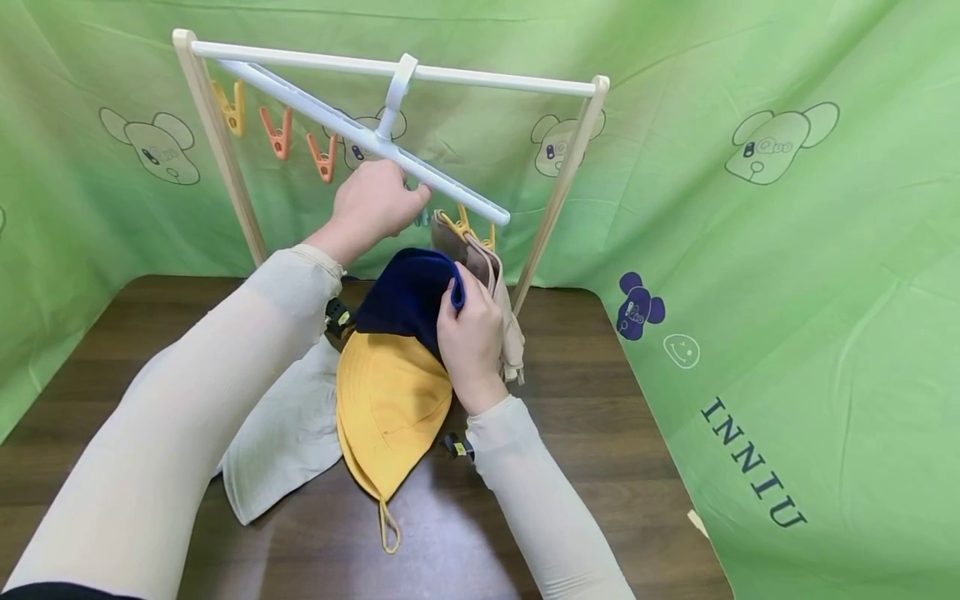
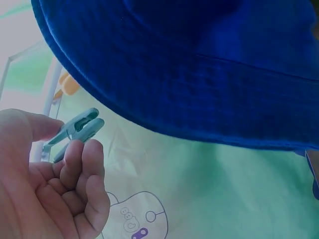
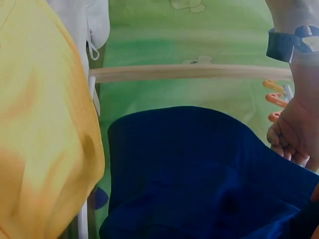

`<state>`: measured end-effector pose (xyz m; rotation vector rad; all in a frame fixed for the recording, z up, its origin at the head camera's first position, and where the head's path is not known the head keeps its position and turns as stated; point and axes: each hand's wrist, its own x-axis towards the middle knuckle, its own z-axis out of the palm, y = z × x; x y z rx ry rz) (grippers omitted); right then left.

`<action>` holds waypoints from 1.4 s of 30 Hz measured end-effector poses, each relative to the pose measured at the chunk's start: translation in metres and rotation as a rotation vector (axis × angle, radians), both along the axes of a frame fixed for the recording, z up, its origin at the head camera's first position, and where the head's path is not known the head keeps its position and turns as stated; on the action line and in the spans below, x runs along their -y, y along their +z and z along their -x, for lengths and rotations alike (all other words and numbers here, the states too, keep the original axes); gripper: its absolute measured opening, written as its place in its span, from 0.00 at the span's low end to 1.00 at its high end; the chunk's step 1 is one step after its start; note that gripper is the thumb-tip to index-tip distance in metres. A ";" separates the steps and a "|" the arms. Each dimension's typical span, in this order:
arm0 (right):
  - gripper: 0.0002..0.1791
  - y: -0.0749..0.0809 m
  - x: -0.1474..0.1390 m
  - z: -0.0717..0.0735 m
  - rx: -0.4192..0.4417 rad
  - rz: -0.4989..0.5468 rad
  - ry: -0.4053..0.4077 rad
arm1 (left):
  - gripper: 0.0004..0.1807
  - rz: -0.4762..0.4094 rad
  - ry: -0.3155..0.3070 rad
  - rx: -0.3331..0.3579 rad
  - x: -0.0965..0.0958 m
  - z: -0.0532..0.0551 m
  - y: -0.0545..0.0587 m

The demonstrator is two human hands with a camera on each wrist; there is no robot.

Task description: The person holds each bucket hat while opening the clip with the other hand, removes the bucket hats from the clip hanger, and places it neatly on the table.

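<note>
My left hand [image 1: 377, 202] is just under the white hanger [image 1: 330, 119], pinching a teal clothespin [image 2: 82, 128] between thumb and fingers. My right hand [image 1: 472, 333] grips the edge of a navy blue bucket hat [image 1: 408, 287], its brim facing the left wrist camera. In the left wrist view the clothespin's tips stay apart from the brim. Directly below the navy hat is a yellow hat [image 1: 393, 392] with a cord loop at its tip; whether the two are joined I cannot tell. Beside the right hand, a beige cloth item [image 1: 512, 333] hangs from yellow clothespins [image 1: 462, 221].
The hanger hooks over the white bar [image 1: 510, 79] of a wooden-legged rack [image 1: 558, 200], slanting down to the right. One yellow clothespin [image 1: 232, 108] and two orange clothespins [image 1: 277, 133] hang on its left. A pale grey cloth item [image 1: 288, 433] is at left above the wooden tabletop [image 1: 592, 408].
</note>
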<state>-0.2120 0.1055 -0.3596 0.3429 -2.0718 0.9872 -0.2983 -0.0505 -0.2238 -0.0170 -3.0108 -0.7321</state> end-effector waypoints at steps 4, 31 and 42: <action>0.15 0.001 -0.004 0.001 -0.006 -0.019 -0.001 | 0.26 0.000 0.013 -0.015 0.002 0.000 -0.001; 0.16 -0.005 -0.033 0.008 0.025 -0.103 -0.022 | 0.30 -0.067 0.038 -0.005 0.008 -0.005 -0.008; 0.15 -0.007 -0.040 0.005 0.034 -0.117 -0.007 | 0.31 -0.094 0.024 -0.051 0.011 -0.004 -0.012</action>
